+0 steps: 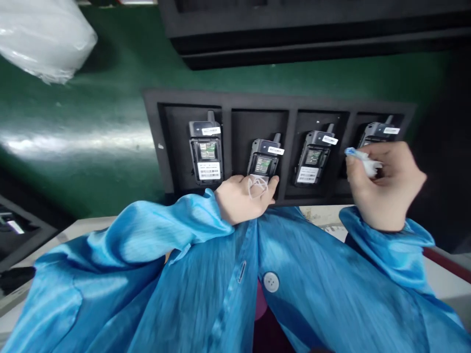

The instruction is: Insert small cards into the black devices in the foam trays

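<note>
A black foam tray (pixel 154 132) lies on the green mat (pixel 110 162), with four handsets in a row of pockets, each with its antenna toward 12 o'clock. The left hand (pixel 245 198) rests at the 6 o'clock end of the second handset (pixel 264 159), whose long axis runs from 6 to 12, leaning slightly toward 1; its fingers curl loosely around a small white loop (pixel 257 185). The right hand (pixel 384 184) sits over the fourth handset (pixel 377 133), thumb and forefinger pinched shut on a blue-tipped white wipe (pixel 362 159) pointing toward 10. A white plastic bag (pixel 44 39) lies at 10 o'clock.
</note>
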Action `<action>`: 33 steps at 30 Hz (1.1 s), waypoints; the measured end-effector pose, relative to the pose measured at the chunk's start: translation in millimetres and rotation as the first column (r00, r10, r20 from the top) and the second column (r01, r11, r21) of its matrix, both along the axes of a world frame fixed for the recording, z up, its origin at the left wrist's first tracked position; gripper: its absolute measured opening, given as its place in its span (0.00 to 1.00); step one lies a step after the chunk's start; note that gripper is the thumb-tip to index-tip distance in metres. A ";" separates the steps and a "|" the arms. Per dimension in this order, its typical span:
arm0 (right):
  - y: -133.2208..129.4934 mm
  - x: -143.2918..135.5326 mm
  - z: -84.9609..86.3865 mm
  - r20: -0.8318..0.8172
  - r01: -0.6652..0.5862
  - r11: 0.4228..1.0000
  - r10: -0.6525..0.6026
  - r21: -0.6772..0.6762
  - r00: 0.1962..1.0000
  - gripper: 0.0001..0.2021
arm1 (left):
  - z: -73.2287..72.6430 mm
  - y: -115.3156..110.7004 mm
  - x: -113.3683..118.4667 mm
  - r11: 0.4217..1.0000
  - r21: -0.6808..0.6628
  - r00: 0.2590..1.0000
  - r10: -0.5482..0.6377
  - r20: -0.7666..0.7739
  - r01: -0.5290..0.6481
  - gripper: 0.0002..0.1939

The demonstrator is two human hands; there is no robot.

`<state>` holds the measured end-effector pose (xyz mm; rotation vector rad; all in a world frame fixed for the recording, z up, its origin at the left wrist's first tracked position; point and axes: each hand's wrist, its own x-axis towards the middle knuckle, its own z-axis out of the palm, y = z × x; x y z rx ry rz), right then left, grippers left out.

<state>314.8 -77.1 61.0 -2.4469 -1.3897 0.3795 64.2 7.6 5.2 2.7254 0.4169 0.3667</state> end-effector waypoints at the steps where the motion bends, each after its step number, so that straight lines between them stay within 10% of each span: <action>1: -2.5 1.9 -3.4 -0.002 -0.002 1.000 0.002 -0.028 1.000 0.07 | 2.5 -1.0 8.7 1.000 0.002 1.000 -0.014 0.014 0.014 0.17; 10: -1.5 0.5 -21.8 0.075 -0.146 0.938 0.178 -0.315 0.981 0.05 | -3.1 -20.5 90.3 0.978 -0.169 0.967 -0.159 -0.200 0.126 0.20; 33: 10.8 -4.5 -25.4 0.098 -0.297 0.850 0.373 -0.434 0.923 0.08 | -11.2 -24.7 98.8 0.925 -0.333 0.953 -0.250 -0.169 0.184 0.20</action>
